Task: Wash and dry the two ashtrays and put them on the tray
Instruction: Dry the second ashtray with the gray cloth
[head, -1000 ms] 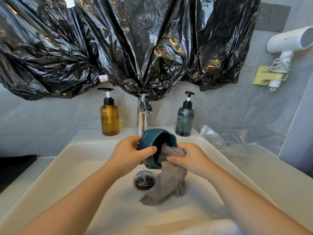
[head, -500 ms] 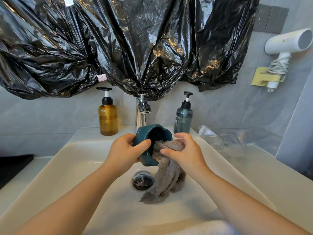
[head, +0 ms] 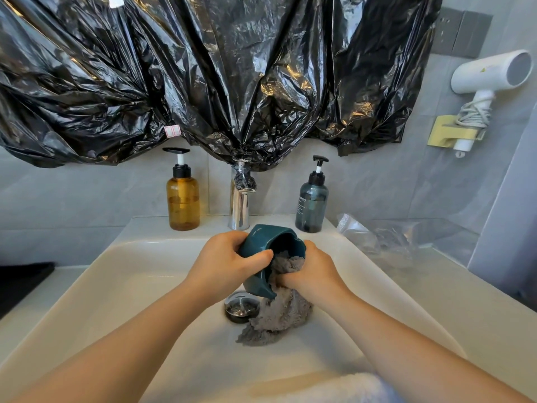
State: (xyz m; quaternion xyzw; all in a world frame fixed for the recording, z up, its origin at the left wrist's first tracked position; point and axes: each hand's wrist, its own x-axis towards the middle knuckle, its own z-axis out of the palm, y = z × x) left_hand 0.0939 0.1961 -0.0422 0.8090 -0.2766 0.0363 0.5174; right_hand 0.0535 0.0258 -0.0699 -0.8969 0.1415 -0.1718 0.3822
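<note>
Teal ashtray [head: 263, 245] tilted on its side, gripped by left hand [head: 225, 264]; right hand [head: 312, 271] clutches grey cloth [head: 279, 312] pressed into its opening, drain [head: 241, 306] below.

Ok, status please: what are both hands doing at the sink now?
Left hand grips teal ashtray, tilted over sink. Right hand presses grey cloth inside it. Nothing in the way.

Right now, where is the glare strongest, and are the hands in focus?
Head view: glare is strongest on the black plastic sheet and chrome faucet; its wide angle bows the sink edges; left hand, right hand and teal ashtray look sharp.
</note>
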